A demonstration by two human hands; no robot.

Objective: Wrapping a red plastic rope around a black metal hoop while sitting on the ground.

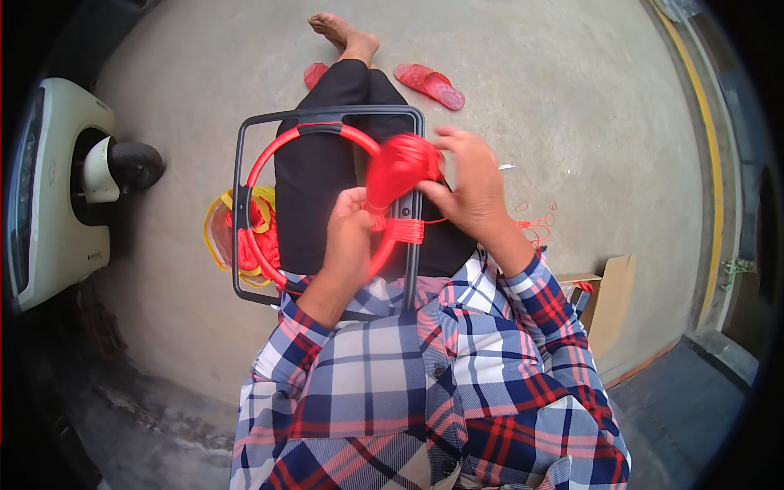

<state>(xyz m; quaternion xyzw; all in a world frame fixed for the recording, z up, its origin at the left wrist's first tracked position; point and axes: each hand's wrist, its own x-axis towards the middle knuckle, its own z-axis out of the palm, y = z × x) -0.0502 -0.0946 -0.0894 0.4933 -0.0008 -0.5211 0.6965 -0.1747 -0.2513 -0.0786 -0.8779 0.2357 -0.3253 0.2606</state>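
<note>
A black rectangular frame [238, 196] with a round ring inside it rests on my lap. Red cord is wrapped around parts of the ring [269, 155], and a tight band of red cord windings [404, 230] joins the ring to the frame's right side bar. My left hand [347, 241] is closed on the narrow lower end of a shiny red cord bundle [400, 167], held over that side. At the bundle's right edge, my right hand [472, 184] has its thumb and fingers apart, slightly blurred. Whether it touches the bundle is unclear.
A yellow-edged bag [214, 237] with red material stands left of my legs. Loose red cord [535, 229] lies on the floor to the right, near an open cardboard box [612, 302]. Red slippers [430, 85] lie by my feet. A pale vehicle with a black wheel [137, 166] stands left.
</note>
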